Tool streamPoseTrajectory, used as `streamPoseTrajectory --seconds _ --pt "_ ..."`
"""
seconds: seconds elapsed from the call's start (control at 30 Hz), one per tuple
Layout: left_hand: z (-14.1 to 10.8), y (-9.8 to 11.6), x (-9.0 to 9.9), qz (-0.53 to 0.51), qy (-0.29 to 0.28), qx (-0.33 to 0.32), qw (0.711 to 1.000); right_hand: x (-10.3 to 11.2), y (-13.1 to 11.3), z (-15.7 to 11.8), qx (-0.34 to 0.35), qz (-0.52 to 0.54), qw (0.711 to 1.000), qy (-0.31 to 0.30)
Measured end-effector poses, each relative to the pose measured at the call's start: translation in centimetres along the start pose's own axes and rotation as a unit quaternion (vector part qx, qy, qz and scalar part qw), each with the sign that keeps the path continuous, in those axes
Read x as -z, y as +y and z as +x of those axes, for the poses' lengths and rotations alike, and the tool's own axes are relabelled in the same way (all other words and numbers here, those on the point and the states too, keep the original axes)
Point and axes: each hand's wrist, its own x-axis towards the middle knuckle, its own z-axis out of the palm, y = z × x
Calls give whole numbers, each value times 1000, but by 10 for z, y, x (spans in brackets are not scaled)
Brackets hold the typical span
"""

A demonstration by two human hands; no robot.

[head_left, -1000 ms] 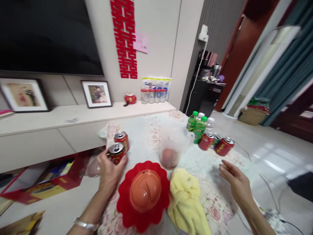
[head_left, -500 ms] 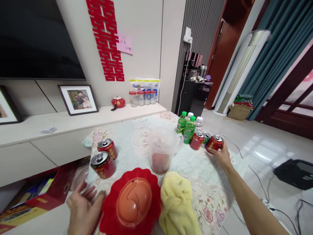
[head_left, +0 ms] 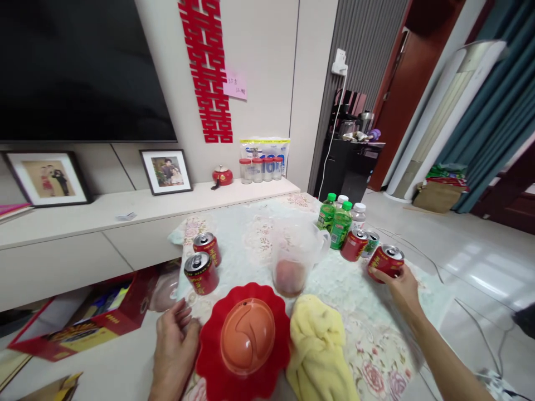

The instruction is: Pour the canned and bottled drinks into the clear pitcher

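Note:
At the right side of the table, my right hand (head_left: 403,289) grips a red drink can (head_left: 385,264) by its lower side, its top facing up. Left of that can stand a green can (head_left: 371,244) and another red can (head_left: 354,245). My left hand (head_left: 174,346) holds nothing; its fingers are slightly bent and apart from the thumb, beside a red scalloped dish (head_left: 273,356). Inside the dish lies an orange oval piece with a curved groove (head_left: 247,336). Two more red cans, one nearer (head_left: 201,274) and one behind (head_left: 208,248), stand beyond my left hand.
A clear plastic pitcher (head_left: 292,250) with reddish contents stands mid-table, behind a yellow cloth (head_left: 318,348). Green-capped bottles (head_left: 340,225) and white-capped bottles (head_left: 358,217) cluster at the right back. A red box (head_left: 92,323) sits below left. Cables (head_left: 480,328) lie on the floor.
My right hand has drawn its red can nearer and away from the green can, widening the gap. The view has turned left. My left hand stays beside the dish, fingers slightly more bent.

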Motion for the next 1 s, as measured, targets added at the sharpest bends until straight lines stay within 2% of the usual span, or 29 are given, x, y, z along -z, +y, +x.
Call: streamPoseTrajectory --seconds 0.1,0.17,0.23,0.3,0.4,0.5,0.57,0.7,0.87,1.0 --pt "-3 1 3 -20 11 9 1000 5 -37 -15 11 16 999 -44" --pt "-7 13 7 -21 46 -12 999 7 -67 -21 27 19 996 -84" --pt "-14 37 10 -7 86 -86 993 8 -97 -23 48 15 991 -123" --pt "-21 70 11 -6 81 -193 978 7 -124 -24 72 0 986 -149" --pt "-29 125 -1 24 21 -353 935 3 -158 -21 142 -62 974 -165" --pt "-31 167 -24 65 -38 -448 891 -4 -182 -18 217 -137 951 -173" --pt "-31 182 -42 87 -53 -486 868 -9 -192 -16 250 -163 938 -179" --pt "-29 189 -68 118 -51 -525 841 -17 -206 -15 313 -207 908 -189" --pt "-31 182 -78 115 -45 -522 844 -24 -209 -13 385 -239 870 -193" --pt "-34 180 -80 131 -36 -494 859 -29 -206 -10 435 -260 844 -174"
